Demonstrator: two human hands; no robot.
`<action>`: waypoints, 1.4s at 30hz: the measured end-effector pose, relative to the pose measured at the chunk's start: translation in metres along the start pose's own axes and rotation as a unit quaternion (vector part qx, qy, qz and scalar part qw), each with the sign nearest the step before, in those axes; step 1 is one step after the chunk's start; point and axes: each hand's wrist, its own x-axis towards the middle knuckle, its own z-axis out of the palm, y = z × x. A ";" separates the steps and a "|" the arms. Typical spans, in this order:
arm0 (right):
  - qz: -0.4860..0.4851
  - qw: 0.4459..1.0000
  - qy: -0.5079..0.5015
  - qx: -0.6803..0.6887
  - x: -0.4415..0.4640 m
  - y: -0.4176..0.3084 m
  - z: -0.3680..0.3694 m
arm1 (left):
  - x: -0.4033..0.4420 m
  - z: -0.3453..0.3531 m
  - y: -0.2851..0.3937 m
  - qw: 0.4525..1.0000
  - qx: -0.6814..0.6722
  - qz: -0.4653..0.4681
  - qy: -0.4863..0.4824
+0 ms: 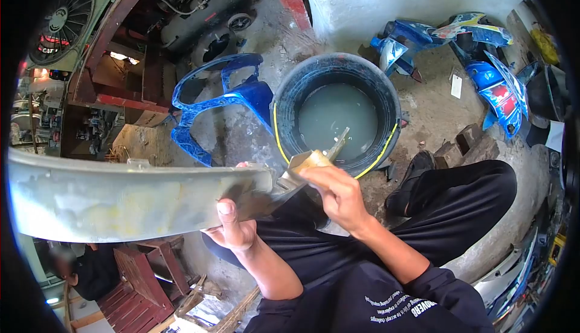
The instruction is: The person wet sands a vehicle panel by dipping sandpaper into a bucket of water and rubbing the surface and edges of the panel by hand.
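My left hand grips a long, curved grey-white plastic panel near its narrow end, thumb on the near face and fingers hidden behind. This panel, which looks like a vehicle body part, reaches out to the left edge of the view. At its narrow end my right hand has its fingers closed over a yellowish folded piece, perhaps sandpaper; the fingers partly cover it. Just beyond, a thin pale strip juts over a black bucket of cloudy grey water; whether it belongs to the panel I cannot tell.
Left of the bucket, a blue scuffed frame-like body part lies on the concrete floor. Blue fairings lie at the right, near wooden blocks. A red-brown wooden bench stands lower left, with another person beside it.
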 end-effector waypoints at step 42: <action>0.525 0.773 0.292 0.202 0.098 0.267 0.034 | -0.010 -0.033 -0.008 1.000 -0.019 0.014 0.012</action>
